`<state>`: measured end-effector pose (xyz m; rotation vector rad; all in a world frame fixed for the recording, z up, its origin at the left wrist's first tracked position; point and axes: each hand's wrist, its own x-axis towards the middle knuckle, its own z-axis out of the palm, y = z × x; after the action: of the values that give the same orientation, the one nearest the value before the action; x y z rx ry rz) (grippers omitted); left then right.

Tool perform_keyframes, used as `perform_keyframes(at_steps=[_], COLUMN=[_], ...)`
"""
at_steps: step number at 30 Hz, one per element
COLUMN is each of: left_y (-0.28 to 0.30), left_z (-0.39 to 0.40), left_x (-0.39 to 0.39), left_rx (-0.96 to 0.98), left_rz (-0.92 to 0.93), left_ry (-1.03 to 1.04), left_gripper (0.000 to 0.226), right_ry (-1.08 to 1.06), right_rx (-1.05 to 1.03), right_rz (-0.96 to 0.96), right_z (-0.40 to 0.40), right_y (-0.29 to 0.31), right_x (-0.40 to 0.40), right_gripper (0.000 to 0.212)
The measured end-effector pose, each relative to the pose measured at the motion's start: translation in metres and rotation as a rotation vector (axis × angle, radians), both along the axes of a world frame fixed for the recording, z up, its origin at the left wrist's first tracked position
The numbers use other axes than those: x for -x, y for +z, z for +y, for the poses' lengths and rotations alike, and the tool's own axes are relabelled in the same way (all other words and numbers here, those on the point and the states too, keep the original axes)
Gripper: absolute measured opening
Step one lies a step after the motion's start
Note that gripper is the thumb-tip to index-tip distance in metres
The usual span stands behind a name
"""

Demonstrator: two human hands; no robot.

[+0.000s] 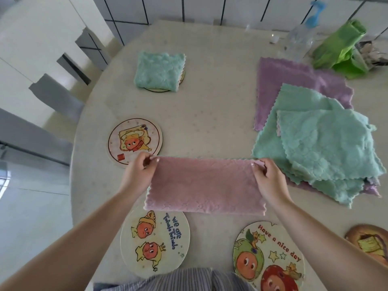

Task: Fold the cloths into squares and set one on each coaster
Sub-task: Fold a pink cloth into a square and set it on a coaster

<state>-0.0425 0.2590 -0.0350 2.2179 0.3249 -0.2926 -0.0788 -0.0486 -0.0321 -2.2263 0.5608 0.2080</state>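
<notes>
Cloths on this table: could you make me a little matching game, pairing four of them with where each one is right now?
Things:
1. pink cloth
2. folded teal cloth
3. purple cloth
4. green bag

Places:
A. at the bottom of the pile on the right
B. on the far coaster
C. held at its far corners by the left hand and right hand
D. at the table's far right, beside a spray bottle

Pairs: 1-C, 2-B, 3-A, 4-D

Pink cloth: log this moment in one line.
pink cloth half-folded | both hands pinch far corners | teal cloth on coaster | pile waiting
</notes>
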Motion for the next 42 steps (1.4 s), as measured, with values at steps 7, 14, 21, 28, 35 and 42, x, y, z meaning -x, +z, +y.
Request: perform_keyframes(at_steps=[7, 14, 21, 28, 35, 42], left_y=[-0.008, 0.011, -0.015, -0.029, -0.016, -0.014], left_z=[0.0, -0.005, -0.059, -0.029, -0.019, -0.057], left_x=[-0.009, 0.018, 0.06, 0.063, 0.07, 0.084], left_rx=[-0.078, -0.273, -0.432, -0.572, -0.495, -0.272], left_rz=[0.014, -0.26, -0.33, -0.321, -0.384, -0.435], left_ry=[0.006, -0.157, -0.687, -0.713, -0.694, -0.835], left_gripper=[0.016, 0.031, 0.048, 0.058, 0.044, 0.016], right_ry=[0.005, 0.191, 0.728, 0.792, 0.695, 0.654], right_rx=[0.017, 0.225, 0.439, 0.625, 0.555, 0.34], right_rz=[-0.015, -0.191, -0.155, -0.12, -0.163, -0.259], right_z=[0.004, 0.011, 0.068, 0.032, 0.005, 0.065], right_y=[0.004, 0.01, -0.018, -0.029, -0.01, 0.007], right_x=[-0.011, 0.005, 0.035, 0.041, 0.036, -0.032], right_gripper=[0.018, 0.034, 0.048, 0.055, 0.052, 0.023])
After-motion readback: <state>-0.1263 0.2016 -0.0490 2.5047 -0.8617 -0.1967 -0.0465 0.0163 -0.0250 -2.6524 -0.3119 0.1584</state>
